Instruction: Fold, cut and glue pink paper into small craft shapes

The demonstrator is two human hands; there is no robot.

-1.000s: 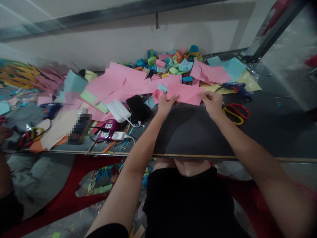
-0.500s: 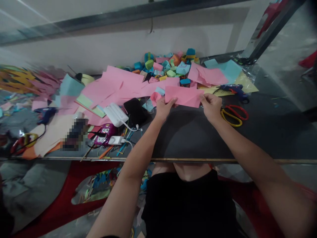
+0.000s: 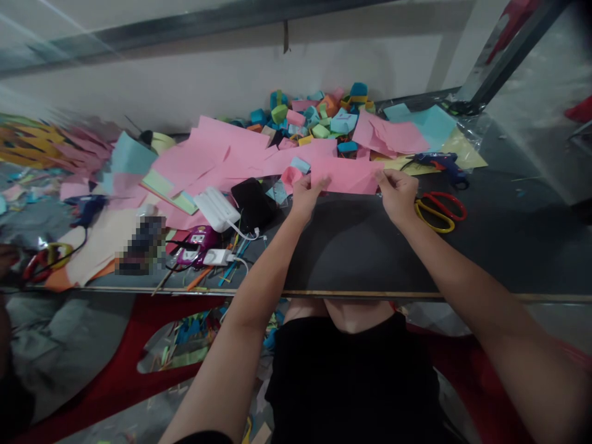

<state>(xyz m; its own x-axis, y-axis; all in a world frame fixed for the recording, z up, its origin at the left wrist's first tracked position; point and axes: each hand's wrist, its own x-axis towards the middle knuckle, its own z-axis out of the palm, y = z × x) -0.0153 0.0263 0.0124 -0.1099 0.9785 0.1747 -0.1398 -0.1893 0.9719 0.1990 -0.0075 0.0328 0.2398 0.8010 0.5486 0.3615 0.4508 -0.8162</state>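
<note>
Pink paper sheet [image 3: 346, 174]: held between both hands over the far side of the table's bare patch. Its long axis runs left to right across the person.
Left hand [image 3: 306, 196]: closed on the sheet's left short end at the near corner, thumb on top. The fingers below are hidden by the paper.
Right hand [image 3: 398, 194]: pinching the right short end at its near corner, thumb and fingertips drawn close together.
Sheet to hands: it spans the gap between them and lies just beyond the knuckles, away from the body. Neither hand is nearer, since each has its own end.
Lift: I cannot tell whether the sheet rests on the top or hangs just above it.
Dark table [image 3: 361, 246]: bare between the two forearms, from the hands back to the near edge.
Small pink piece [image 3: 291, 176]: just beside the left hand, on its far left side.
Scissors [image 3: 439, 209]: red and yellow handles, lying flat just to the right of the right hand.
Blue glue gun [image 3: 441, 163]: beyond the scissors, near the sheet's right end but apart from it.
Black pouch [image 3: 252, 203]: left of the left hand, with a white block [image 3: 216, 208] just beside it.
Loose pink sheets [image 3: 222, 154]: overlapping one another, beyond and to the left of the held one.
Folded paper blocks [image 3: 319, 114]: a heap in blue, green, pink and orange at the wall, well beyond the hands.
Light blue sheet [image 3: 430, 126]: at the far right, well apart from the right hand.
</note>
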